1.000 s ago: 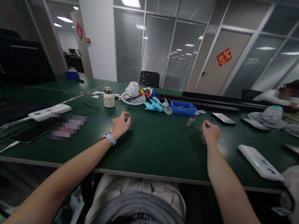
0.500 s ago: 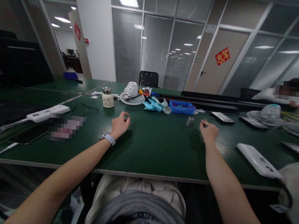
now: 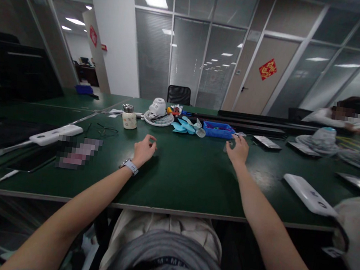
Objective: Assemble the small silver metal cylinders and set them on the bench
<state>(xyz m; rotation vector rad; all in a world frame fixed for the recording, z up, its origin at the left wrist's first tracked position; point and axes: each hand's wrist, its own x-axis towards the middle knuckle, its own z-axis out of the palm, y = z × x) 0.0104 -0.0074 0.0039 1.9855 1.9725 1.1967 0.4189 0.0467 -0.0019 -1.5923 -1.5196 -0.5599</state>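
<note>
My left hand [image 3: 143,150] rests on the green table [image 3: 180,179] with a watch on its wrist. Its fingers are curled and the thumb and forefinger are pinched together; anything between them is too small to see. My right hand [image 3: 238,150] lies further right, its fingers curved round a small grey cylinder [image 3: 225,148] that is mostly hidden behind the hand. Just beyond that hand stands a blue tray [image 3: 219,130].
At the back of the table are a white fan base with grille [image 3: 159,113], light blue fan blades [image 3: 186,127] and a small jar [image 3: 129,118]. White power strips lie at left [image 3: 56,134] and right [image 3: 309,194]. Other people sit at the far right.
My right hand has moved left and a little forward, from beside the small grey cylinder to on it. My left hand has stayed put.
</note>
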